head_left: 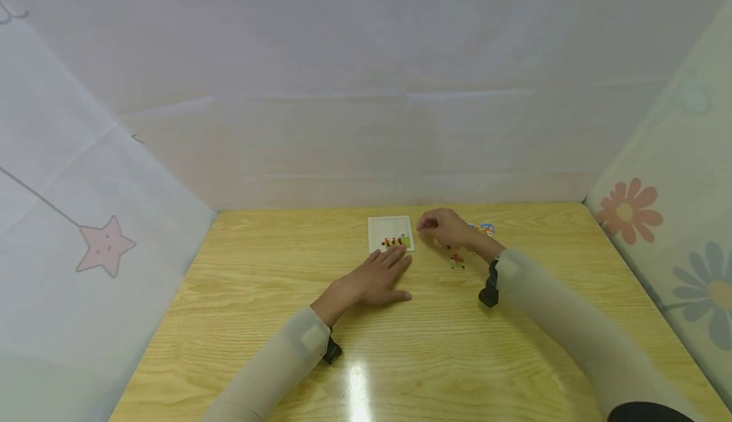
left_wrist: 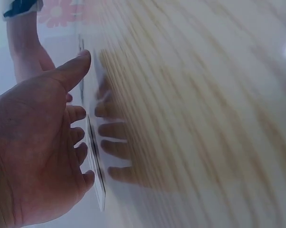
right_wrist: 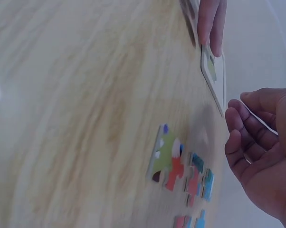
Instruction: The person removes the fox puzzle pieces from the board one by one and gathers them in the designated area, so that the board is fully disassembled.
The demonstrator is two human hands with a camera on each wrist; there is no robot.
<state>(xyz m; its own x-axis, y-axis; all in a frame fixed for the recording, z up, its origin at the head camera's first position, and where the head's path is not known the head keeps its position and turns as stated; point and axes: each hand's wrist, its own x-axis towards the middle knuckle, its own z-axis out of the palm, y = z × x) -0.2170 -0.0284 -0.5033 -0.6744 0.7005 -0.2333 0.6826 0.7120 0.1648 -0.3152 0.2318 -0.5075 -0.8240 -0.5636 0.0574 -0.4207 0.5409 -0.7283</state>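
Note:
A small white puzzle tray (head_left: 390,224) lies near the back of the table, with a few joined puzzle pieces (head_left: 394,242) in its near part. My left hand (head_left: 377,279) is spread flat, its fingertips at the tray's near edge and its thumb out to the right. In the left wrist view the left palm (left_wrist: 33,142) shows nothing held. My right hand (head_left: 448,227) is just right of the tray, fingers loosely bent, the thumb near the index fingertip. No piece shows between the right hand's fingers (right_wrist: 235,121) in the right wrist view.
Loose puzzle pieces lie beside and behind my right hand: a green-and-red one (right_wrist: 166,156), a red-and-blue one (right_wrist: 194,178) and others, partly hidden by the hand in the head view. White cloth walls (head_left: 320,149) border the wooden table (head_left: 274,269) at the back and sides.

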